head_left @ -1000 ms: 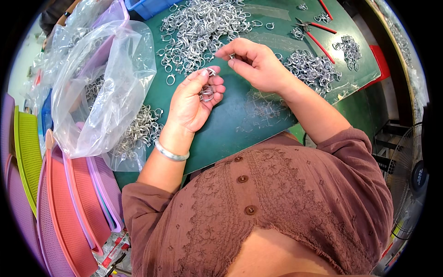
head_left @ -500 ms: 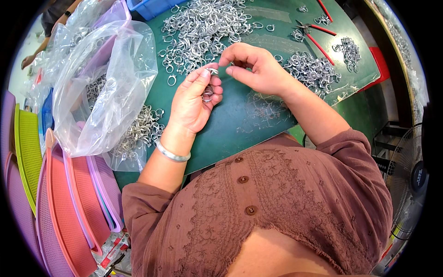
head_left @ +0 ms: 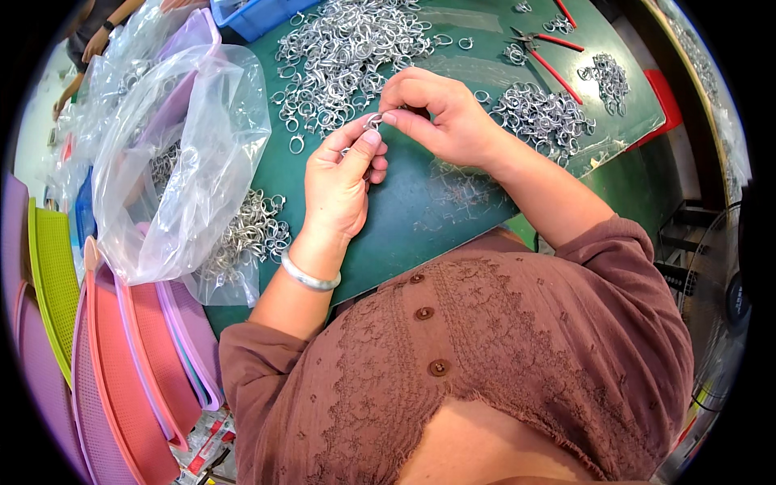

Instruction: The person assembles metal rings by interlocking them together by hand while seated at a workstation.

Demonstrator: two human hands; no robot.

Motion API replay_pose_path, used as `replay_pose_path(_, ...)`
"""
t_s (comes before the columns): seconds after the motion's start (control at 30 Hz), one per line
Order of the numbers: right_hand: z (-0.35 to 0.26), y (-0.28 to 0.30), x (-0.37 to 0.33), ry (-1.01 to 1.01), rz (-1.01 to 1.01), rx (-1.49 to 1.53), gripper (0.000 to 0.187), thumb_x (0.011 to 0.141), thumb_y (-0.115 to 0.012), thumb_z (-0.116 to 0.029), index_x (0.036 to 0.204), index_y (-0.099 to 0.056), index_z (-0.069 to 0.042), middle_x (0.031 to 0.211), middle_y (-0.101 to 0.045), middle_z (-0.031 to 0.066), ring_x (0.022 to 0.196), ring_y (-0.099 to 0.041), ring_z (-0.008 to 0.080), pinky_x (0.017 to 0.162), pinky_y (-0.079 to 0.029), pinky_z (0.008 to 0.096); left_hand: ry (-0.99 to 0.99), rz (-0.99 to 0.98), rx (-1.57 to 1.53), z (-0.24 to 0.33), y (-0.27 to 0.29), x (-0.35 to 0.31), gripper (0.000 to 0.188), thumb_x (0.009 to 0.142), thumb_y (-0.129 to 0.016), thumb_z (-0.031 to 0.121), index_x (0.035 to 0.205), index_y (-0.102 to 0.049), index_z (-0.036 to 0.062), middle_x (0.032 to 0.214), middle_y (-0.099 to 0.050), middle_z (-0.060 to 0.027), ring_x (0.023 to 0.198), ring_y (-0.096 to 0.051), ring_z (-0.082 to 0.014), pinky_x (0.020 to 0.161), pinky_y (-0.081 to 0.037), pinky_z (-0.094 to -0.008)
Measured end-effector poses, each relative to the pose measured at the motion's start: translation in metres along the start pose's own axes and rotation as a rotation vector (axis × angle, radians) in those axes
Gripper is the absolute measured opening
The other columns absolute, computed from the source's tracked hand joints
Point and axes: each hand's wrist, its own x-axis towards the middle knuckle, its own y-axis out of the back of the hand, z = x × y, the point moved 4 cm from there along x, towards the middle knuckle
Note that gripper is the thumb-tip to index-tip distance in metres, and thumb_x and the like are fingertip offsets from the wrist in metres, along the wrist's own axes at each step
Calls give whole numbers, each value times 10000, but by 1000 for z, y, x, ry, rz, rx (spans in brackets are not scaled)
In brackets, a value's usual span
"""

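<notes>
My left hand [head_left: 335, 182] is closed, its thumb and index finger pinching a small silvery metal ring [head_left: 373, 122]. Part of another ring shows among its curled fingers. From the right, my right hand [head_left: 440, 113] meets it at the same ring, thumb and forefinger pressed together at the ring's edge; whatever else lies under those fingers is hidden. Just beyond both hands spreads a large heap of similar metal rings [head_left: 343, 52]. A smaller pile of linked-looking rings [head_left: 540, 117] lies right of my right hand, on the green tabletop [head_left: 404, 218].
Red-handled pliers [head_left: 554, 73] lie far right, near another small ring pile [head_left: 608, 83]. A clear plastic bag [head_left: 186, 162] stands at the left beside loose rings [head_left: 255, 226]. Stacked plastic baskets [head_left: 121, 364] fill the lower left. A blue bin [head_left: 259, 18] sits at the back; another person's arm [head_left: 101, 36] shows far left.
My right thumb and forefinger have closed in on the ring in my left hand, where a small gap showed before. The left fingers have curled further over the other ring.
</notes>
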Motion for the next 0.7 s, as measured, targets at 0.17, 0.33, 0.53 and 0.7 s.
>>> replay_pose_path(0.17,-2,0,1,62,34,-14,43,757,-574,-16,795,-553,-17,805,-545,74,727,-544,192,627,-436,271,-60,21,69,1,-2,-2,216,804,-595,83,1011,-580,21,741,-566,-17,580,-483,-58,496,-379,-166)
replay_pose_path(0.33,-5,0,1,94,67,-33,71,733,-597,-30,796,-565,-21,789,-539,74,729,-551,225,616,-451,290,-119,40,148,4,-6,-4,217,802,-588,66,1014,-579,16,733,-557,-6,566,-464,-43,485,-363,-157)
replay_pose_path(0.53,-8,0,1,124,76,-68,73,731,-600,-37,795,-567,-24,810,-535,82,736,-554,238,627,-457,296,-168,36,192,5,-6,-4,217,795,-587,45,1010,-583,18,734,-541,21,547,-430,-21,469,-338,-147)
replay_pose_path(0.7,-10,0,0,152,62,-75,83,735,-583,14,804,-555,-22,852,-536,79,722,-551,197,614,-445,265,-177,42,200,4,-5,-3,212,788,-594,41,1000,-587,24,746,-541,26,545,-422,-14,463,-327,-141)
